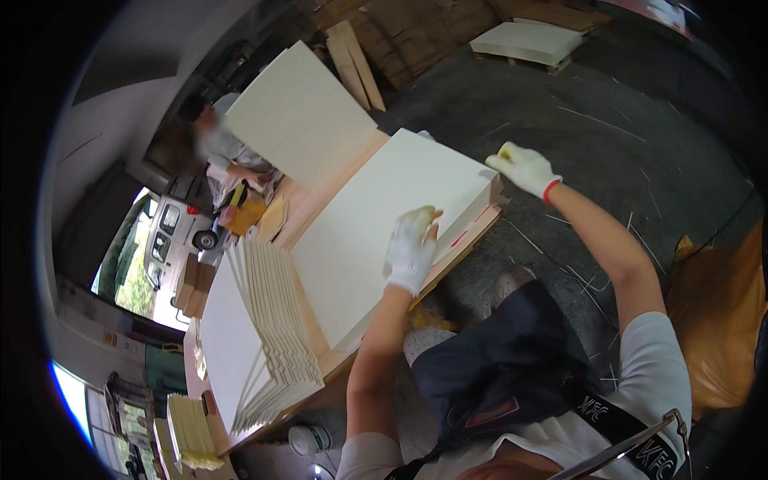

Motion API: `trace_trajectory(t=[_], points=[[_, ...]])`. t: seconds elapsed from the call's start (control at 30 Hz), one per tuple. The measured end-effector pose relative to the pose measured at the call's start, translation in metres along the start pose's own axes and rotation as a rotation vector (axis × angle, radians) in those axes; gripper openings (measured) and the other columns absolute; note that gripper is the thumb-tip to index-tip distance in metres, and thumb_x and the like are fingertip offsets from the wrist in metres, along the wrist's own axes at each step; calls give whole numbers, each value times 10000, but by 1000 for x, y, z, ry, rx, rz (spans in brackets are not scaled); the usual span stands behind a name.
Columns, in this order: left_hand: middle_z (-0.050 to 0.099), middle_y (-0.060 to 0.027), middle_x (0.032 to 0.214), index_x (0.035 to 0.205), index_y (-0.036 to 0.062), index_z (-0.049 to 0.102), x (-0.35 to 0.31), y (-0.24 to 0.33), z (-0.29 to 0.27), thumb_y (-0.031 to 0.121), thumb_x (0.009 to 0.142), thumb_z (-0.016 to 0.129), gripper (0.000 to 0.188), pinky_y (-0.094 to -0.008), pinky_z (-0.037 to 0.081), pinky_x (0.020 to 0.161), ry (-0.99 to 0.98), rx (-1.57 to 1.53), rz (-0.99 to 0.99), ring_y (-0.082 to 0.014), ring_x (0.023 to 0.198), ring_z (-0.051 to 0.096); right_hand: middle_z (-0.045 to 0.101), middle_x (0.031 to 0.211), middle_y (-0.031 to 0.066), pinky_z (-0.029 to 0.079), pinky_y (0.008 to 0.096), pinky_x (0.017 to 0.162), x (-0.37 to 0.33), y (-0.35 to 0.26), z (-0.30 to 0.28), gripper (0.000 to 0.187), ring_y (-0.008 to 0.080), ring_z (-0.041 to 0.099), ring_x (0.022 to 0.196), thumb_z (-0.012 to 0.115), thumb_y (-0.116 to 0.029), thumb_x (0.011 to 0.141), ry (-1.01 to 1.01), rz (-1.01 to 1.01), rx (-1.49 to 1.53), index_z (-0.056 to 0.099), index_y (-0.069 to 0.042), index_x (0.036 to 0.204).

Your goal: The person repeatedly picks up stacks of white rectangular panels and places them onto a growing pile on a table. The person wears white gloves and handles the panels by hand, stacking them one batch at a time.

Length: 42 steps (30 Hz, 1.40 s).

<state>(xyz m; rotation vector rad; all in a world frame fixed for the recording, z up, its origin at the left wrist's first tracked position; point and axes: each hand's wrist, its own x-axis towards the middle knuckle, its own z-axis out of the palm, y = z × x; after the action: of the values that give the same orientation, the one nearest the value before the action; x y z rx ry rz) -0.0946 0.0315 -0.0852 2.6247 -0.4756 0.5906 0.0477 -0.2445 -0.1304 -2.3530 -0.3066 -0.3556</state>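
A stack of large white sheets (352, 224) lies in front of me on a wooden-topped table. My left hand (411, 250), in a white glove with some bare fingertips, is over the stack's near side with fingers curled. Whether anything is between them is hidden. At the stack's right corner is my right hand (525, 170), in a white glove with a red cuff. Its fingers are pressed together near the sheet corner; what they hold, if anything, cannot be made out. Red marks show on the stack's near edge.
Left of the stack stands a fanned, wavy pile of white sheets (276, 336). Another tilted white stack (300, 120) stands beyond. A person (232, 148) works at the far left. A white tub (310, 439) sits below the table; a pallet stack (528, 42) lies far right.
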Motion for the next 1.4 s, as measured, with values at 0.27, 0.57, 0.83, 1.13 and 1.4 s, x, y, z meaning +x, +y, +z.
trace_trajectory(t=[0.27,0.57,0.83,1.13,1.4], points=[[646,-144,1228,1178,131,730,89,-25,67,179,908,647,286,-411,483,993,-236,-70,-281,-350,1145,593,679,833,138,522,444,724,11,-7,11,460,343,681,817,649,-595,852,25,-456,-217,666,-135,853],[694,-128,1201,1223,48,700,84,-29,84,47,938,590,305,-340,510,952,-142,-286,-118,-270,1091,668,631,814,154,448,434,724,22,-31,20,479,339,613,774,502,-541,998,-236,16,445,595,-83,896],[696,-122,1220,1267,29,665,83,-19,75,69,956,615,317,-315,479,1008,-230,-501,-256,-227,1134,654,662,865,186,468,465,748,4,-26,35,454,383,646,854,471,-502,1024,-29,23,469,617,-77,957],[684,-124,1238,1300,0,634,82,-29,84,57,893,733,423,-309,464,1028,-203,-538,-247,-208,1153,641,672,877,188,475,477,731,5,-21,42,436,391,652,843,460,-484,1039,-2,0,464,615,-81,977],[658,-152,1292,1444,32,522,83,-21,79,72,895,731,588,-324,460,1051,-199,-566,-276,-232,1201,622,662,856,185,472,465,728,3,-22,41,457,385,648,825,459,-503,1040,-1,5,471,606,-76,971]])
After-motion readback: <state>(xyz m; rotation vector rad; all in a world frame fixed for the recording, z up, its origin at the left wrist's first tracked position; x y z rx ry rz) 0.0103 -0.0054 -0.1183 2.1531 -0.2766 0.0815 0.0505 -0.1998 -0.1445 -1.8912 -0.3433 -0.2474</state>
